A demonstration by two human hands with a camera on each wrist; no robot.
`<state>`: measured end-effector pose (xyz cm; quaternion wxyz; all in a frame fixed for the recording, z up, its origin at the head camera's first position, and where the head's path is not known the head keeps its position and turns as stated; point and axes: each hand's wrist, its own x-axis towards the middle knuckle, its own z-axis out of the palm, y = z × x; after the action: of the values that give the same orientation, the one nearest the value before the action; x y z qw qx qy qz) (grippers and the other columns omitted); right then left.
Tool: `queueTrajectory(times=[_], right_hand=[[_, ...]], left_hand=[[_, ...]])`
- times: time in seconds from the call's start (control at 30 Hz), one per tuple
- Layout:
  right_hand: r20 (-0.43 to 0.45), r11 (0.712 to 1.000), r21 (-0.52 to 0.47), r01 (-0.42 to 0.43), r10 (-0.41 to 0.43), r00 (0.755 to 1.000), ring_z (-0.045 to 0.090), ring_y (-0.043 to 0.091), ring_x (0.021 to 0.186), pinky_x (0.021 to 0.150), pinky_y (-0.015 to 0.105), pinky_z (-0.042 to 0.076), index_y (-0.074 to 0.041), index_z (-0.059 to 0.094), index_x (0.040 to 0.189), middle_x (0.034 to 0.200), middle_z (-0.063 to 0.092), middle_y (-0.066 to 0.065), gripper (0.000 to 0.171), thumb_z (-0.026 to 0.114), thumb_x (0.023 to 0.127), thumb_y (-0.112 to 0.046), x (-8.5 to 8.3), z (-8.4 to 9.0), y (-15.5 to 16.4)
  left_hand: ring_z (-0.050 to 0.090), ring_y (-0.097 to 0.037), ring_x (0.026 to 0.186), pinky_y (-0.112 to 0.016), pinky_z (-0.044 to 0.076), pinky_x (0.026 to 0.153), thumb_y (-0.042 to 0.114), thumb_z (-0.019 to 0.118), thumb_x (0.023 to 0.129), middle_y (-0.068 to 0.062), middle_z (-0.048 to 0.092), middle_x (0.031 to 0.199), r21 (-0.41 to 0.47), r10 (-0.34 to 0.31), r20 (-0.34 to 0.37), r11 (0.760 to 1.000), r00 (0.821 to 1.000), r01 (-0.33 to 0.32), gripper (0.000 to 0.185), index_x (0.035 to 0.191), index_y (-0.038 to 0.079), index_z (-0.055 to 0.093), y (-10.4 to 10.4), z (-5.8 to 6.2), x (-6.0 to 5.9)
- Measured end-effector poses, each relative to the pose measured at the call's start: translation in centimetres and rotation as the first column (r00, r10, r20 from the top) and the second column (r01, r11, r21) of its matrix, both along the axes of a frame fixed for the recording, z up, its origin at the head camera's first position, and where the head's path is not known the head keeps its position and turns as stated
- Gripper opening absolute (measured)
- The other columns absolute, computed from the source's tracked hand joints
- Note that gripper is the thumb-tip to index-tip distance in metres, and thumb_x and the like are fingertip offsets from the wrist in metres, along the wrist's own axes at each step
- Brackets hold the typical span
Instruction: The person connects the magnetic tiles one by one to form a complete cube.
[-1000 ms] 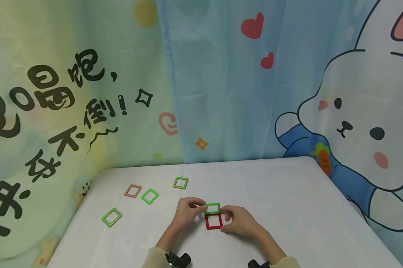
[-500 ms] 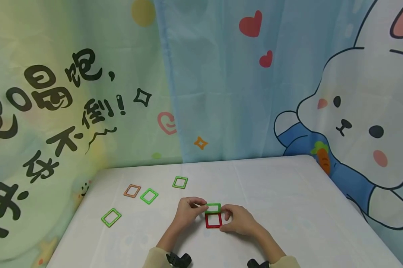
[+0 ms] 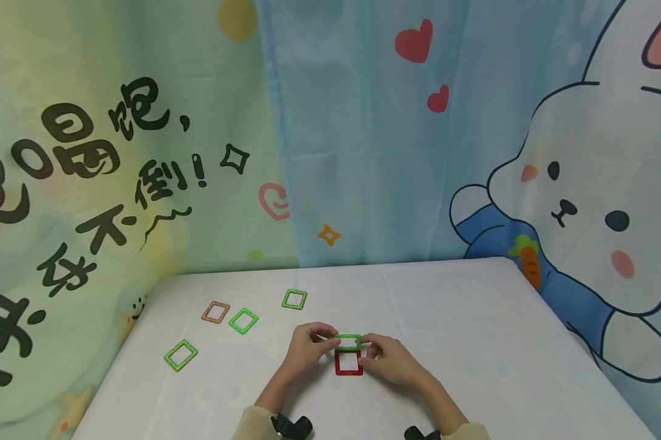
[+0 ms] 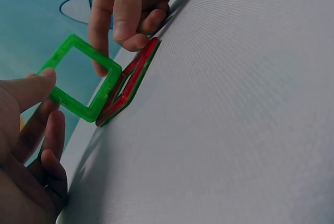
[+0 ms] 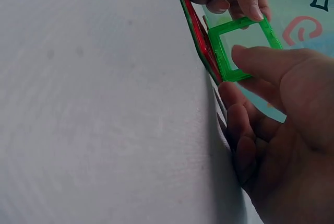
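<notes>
Against a pale green-and-blue fabric backdrop (image 3: 341, 159) printed with black Chinese lettering (image 3: 102, 229), red hearts (image 3: 415, 43) and a large white rabbit (image 3: 572, 250) in blue, at work over a white tabletop (image 3: 473, 336) in beige sleeves (image 3: 255, 423), with black devices (image 3: 294, 427) at both wrists. Pinched between the thumb and fingers of the left hand (image 3: 308, 348): a bright green square plastic frame (image 4: 107, 92), tilted up off the tabletop, between the two hands. Lying on the tabletop at its lower edge: a red square plastic frame (image 3: 349, 373), with green showing along the underside; touching or merely close, hard to tell. Reaching in from the opposite side, with index finger at the green frame's right edge and thumb by the red one's: the right hand (image 3: 391, 360), gripping or only touching, impossible to tell. Scattered flat to the left and farther back: a lone green frame (image 3: 292, 307) nearest the curtain, a lime-green frame (image 3: 237, 328) just beside an orange-brown frame (image 3: 211, 321), and another green frame (image 3: 187, 361) farthest left.
</notes>
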<state>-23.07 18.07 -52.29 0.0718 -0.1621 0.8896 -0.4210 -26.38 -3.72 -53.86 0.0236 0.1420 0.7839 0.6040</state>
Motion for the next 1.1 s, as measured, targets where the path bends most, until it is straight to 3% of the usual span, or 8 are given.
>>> queueTrajectory(times=[0.1, 0.4, 0.53, 0.7, 0.9, 1.0, 1.1], right_hand=[[-0.006, 0.999, -0.029, 0.018, -0.018, 1.0, 0.05, 0.014, 0.07, 0.062, 0.028, 0.042, -0.002, 0.064, 0.118, 0.079, 0.058, -0.003, 0.03, 0.067, 0.091, -0.016, -0.1, -0.1, 0.0], [-0.066, 0.997, -0.047, 0.058, -0.061, 0.996, 0.054, 0.013, 0.076, 0.066, 0.028, 0.045, -0.008, 0.075, 0.102, 0.087, 0.067, -0.004, 0.017, 0.071, 0.089, -0.019, -0.6, -0.5, 0.0], [-0.055, 0.997, -0.061, 0.051, -0.054, 0.997, 0.057, 0.013, 0.076, 0.066, 0.028, 0.046, -0.008, 0.075, 0.1, 0.087, 0.069, -0.004, 0.017, 0.072, 0.088, -0.02, -0.4, -0.4, 0.1], [-0.028, 0.995, -0.066, 0.074, -0.076, 0.997, 0.057, 0.013, 0.074, 0.064, 0.028, 0.047, -0.008, 0.075, 0.096, 0.087, 0.069, -0.003, 0.016, 0.075, 0.085, -0.02, -0.1, -0.1, 0.1], [-0.03, 0.996, -0.058, 0.069, -0.071, 0.997, 0.055, 0.012, 0.068, 0.06, 0.027, 0.045, -0.011, 0.075, 0.09, 0.086, 0.069, -0.003, 0.011, 0.078, 0.083, -0.018, 0.3, 0.2, -0.1], [-0.031, 0.997, -0.071, 0.043, -0.045, 0.999, 0.056, 0.013, 0.068, 0.059, 0.027, 0.046, -0.012, 0.074, 0.089, 0.088, 0.069, -0.003, 0.011, 0.079, 0.081, -0.018, 0.5, 0.1, -0.3], [-0.052, 0.997, -0.076, 0.014, -0.018, 0.998, 0.059, 0.015, 0.077, 0.064, 0.027, 0.048, -0.014, 0.074, 0.086, 0.098, 0.069, 0.0, 0.012, 0.081, 0.079, -0.019, 0.6, -0.1, -0.6]], left_hand=[[0.057, -0.012, 0.065, -0.023, 0.046, 0.056, 0.007, 0.077, 0.083, -0.002, 0.069, 0.084, 0.018, -0.01, 0.0, 1.0, 1.0, 0.01, 0.01, 0.092, 0.005, 0.074, -0.1, -0.6, -0.3], [0.058, -0.012, 0.065, -0.023, 0.045, 0.054, 0.007, 0.077, 0.083, -0.003, 0.07, 0.086, 0.054, -0.047, -0.012, 0.997, 0.999, 0.048, 0.011, 0.093, 0.005, 0.075, -0.1, -0.7, -0.5], [0.061, -0.011, 0.065, -0.023, 0.046, 0.055, 0.008, 0.077, 0.082, -0.002, 0.07, 0.086, 0.01, -0.051, -0.018, 0.999, 0.999, 0.051, 0.012, 0.094, 0.005, 0.074, -0.4, -0.6, -0.3], [0.062, -0.01, 0.066, -0.025, 0.049, 0.054, 0.008, 0.076, 0.083, 0.001, 0.069, 0.082, -0.121, -0.07, -0.034, 0.991, 0.997, 0.065, 0.011, 0.093, 0.004, 0.073, -1.2, -0.6, 0.1], [0.058, -0.006, 0.065, -0.025, 0.047, 0.054, 0.013, 0.079, 0.079, 0.006, 0.066, 0.081, -0.309, -0.095, -0.053, 0.948, 0.994, 0.074, 0.018, 0.095, 0.007, 0.074, -1.8, -0.5, 0.6], [0.054, -0.006, 0.064, -0.024, 0.045, 0.055, 0.021, 0.083, 0.076, 0.009, 0.064, 0.083, -0.4, -0.103, -0.046, 0.913, 0.994, 0.076, 0.025, 0.096, 0.01, 0.074, -1.8, -0.3, 0.8], [0.052, -0.006, 0.068, -0.025, 0.044, 0.059, 0.029, 0.086, 0.073, 0.01, 0.061, 0.085, -0.481, -0.121, -0.047, 0.873, 0.992, 0.084, 0.033, 0.099, 0.012, 0.074, -1.7, -0.2, 0.9]])
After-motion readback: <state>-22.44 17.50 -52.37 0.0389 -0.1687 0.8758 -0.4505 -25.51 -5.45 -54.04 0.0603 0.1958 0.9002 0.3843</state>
